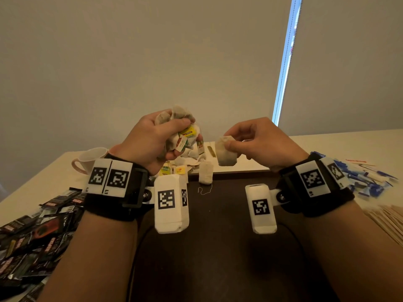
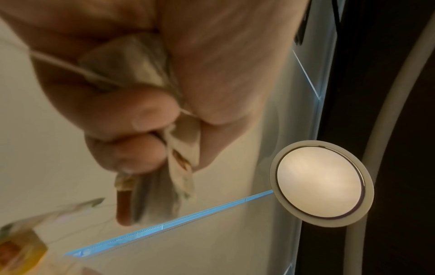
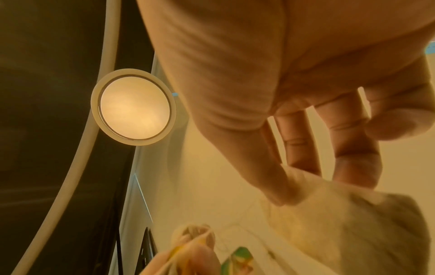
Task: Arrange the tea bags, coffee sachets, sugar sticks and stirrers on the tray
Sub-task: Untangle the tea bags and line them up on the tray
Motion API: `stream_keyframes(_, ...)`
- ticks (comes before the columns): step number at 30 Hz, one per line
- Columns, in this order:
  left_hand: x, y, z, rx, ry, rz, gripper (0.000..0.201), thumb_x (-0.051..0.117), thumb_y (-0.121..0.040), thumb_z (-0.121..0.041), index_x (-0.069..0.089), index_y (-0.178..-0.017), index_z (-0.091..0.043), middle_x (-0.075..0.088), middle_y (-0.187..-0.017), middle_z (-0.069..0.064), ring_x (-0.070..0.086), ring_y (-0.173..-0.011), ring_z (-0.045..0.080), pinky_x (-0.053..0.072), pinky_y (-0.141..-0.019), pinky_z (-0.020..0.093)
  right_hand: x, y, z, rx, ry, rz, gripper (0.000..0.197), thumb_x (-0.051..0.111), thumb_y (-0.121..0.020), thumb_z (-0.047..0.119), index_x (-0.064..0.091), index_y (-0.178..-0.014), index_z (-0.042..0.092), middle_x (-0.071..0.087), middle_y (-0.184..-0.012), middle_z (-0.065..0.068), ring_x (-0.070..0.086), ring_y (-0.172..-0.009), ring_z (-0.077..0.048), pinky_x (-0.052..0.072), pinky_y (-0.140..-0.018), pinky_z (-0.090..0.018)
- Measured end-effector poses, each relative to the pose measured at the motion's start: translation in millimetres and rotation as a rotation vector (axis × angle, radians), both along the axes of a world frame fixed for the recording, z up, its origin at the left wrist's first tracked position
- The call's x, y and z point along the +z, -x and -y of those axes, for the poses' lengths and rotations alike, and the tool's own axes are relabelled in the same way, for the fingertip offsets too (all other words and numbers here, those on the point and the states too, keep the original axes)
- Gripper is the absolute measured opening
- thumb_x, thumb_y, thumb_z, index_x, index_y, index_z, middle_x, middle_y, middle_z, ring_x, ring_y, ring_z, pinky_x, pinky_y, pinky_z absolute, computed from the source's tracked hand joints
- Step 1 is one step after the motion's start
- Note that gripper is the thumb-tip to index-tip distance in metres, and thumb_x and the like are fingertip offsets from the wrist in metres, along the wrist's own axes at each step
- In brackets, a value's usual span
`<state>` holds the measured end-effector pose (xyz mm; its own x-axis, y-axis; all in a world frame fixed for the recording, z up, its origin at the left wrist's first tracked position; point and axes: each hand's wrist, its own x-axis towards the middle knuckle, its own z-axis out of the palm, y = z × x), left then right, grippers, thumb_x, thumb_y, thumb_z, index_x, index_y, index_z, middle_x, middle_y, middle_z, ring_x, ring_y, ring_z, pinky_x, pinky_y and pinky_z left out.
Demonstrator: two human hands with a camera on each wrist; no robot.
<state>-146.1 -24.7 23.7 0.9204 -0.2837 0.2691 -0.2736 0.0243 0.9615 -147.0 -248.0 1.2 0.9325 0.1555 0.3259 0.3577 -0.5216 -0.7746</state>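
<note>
My left hand is raised above the table and grips a bunch of tea bags with yellow, red and green tags; the left wrist view shows the fingers curled round the bunch. My right hand pinches a single tea bag by its top edge, level with the bunch and a little to its right; that bag hangs below the fingers in the right wrist view. One more tea bag with a loose string lies at the far edge of the dark tray. More tea bags are piled behind it.
Black coffee sachets are heaped at the left. Blue sugar sticks lie at the right, with wooden stirrers nearer me. A white and pink cup stands at the back left. A round ceiling lamp shows in both wrist views.
</note>
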Motion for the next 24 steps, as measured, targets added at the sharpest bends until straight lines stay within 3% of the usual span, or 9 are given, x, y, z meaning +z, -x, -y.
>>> stream_keyframes(4, -4.0, -3.3, 3.1, 0.023, -0.090, 0.010, 0.012, 0.057, -0.096, -0.015, 0.067, -0.094, -0.010, 0.071, -0.084, 0.021, 0.049, -0.054, 0.025, 0.035, -0.034, 0.019, 3.4, 1.2, 3.6, -0.010, -0.001, 0.029, 0.005, 0.069, -0.092, 0.023, 0.073, -0.091, 0.023, 0.068, -0.077, 0.012, 0.058, -0.061, 0.008, 0.041, -0.051, -0.007)
stream_keyframes(9, -4.9, -0.3, 6.0, 0.057, -0.124, -0.017, 0.012, 0.058, -0.096, -0.014, 0.069, -0.099, -0.010, 0.073, -0.085, 0.018, 0.060, -0.070, 0.031, 0.042, -0.039, 0.020, 6.4, 1.9, 3.7, -0.016, -0.138, 0.068, 0.004, 0.069, -0.092, 0.018, 0.073, -0.091, 0.020, 0.070, -0.075, 0.008, 0.059, -0.058, 0.000, 0.043, -0.051, -0.010)
stream_keyframes(13, -3.3, 2.4, 7.1, 0.060, -0.103, -0.027, 0.013, 0.059, -0.095, -0.015, 0.069, -0.099, -0.009, 0.072, -0.087, 0.020, 0.063, -0.075, 0.034, 0.044, -0.045, 0.024, 6.8, 1.6, 5.5, -0.010, -0.075, 0.064, 0.013, 0.070, -0.091, 0.014, 0.071, -0.100, 0.023, 0.071, -0.082, 0.005, 0.062, -0.063, 0.002, 0.044, -0.054, -0.009)
stream_keyframes(16, -5.5, 2.9, 12.1, 0.032, -0.123, -0.011, 0.012, 0.060, -0.094, -0.017, 0.070, -0.098, -0.010, 0.071, -0.087, 0.024, 0.058, -0.075, 0.039, 0.040, -0.043, 0.023, 5.9, 4.0, 1.2, 0.060, 0.020, 0.014, 0.018, 0.071, -0.090, 0.018, 0.072, -0.107, 0.022, 0.072, -0.084, 0.007, 0.064, -0.069, 0.003, 0.044, -0.057, -0.010)
stream_keyframes(19, -7.1, 3.4, 14.0, -0.012, -0.172, 0.012, 0.014, 0.063, -0.095, -0.020, 0.071, -0.098, -0.010, 0.074, -0.086, 0.018, 0.056, -0.071, 0.048, 0.040, -0.048, 0.026, 8.9, 7.5, -4.6, 0.070, -0.075, 0.127, 0.019, 0.069, -0.091, 0.025, 0.073, -0.109, 0.023, 0.072, -0.093, 0.007, 0.065, -0.078, 0.001, 0.046, -0.064, -0.012)
stream_keyframes(21, -7.0, 5.5, 16.9, -0.041, -0.216, 0.033, 0.014, 0.061, -0.095, -0.019, 0.070, -0.100, -0.009, 0.074, -0.081, 0.015, 0.057, -0.056, 0.034, 0.039, -0.040, 0.022, 13.6, 11.0, -7.1, 0.104, -0.184, 0.212, 0.016, 0.069, -0.092, 0.023, 0.073, -0.107, 0.020, 0.072, -0.094, 0.005, 0.065, -0.079, -0.001, 0.048, -0.064, -0.013)
stream_keyframes(22, -6.7, 7.2, 19.2, -0.066, -0.228, 0.037, 0.014, 0.060, -0.095, -0.017, 0.068, -0.101, -0.008, 0.073, -0.076, 0.011, 0.058, -0.049, 0.022, 0.038, -0.036, 0.020, 15.1, 12.9, -8.3, 0.123, -0.191, 0.235, 0.015, 0.069, -0.091, 0.022, 0.074, -0.106, 0.019, 0.073, -0.093, 0.005, 0.065, -0.079, -0.001, 0.048, -0.064, -0.013)
stream_keyframes(24, -6.9, 10.3, 24.8, -0.123, -0.240, 0.025, 0.015, 0.058, -0.095, -0.014, 0.065, -0.105, -0.005, 0.072, -0.070, 0.006, 0.056, -0.040, 0.009, 0.038, -0.033, 0.017, 15.7, 15.5, -11.2, 0.153, -0.163, 0.230, 0.012, 0.073, -0.089, 0.020, 0.075, -0.100, 0.017, 0.074, -0.088, 0.006, 0.067, -0.077, -0.003, 0.050, -0.064, -0.015)
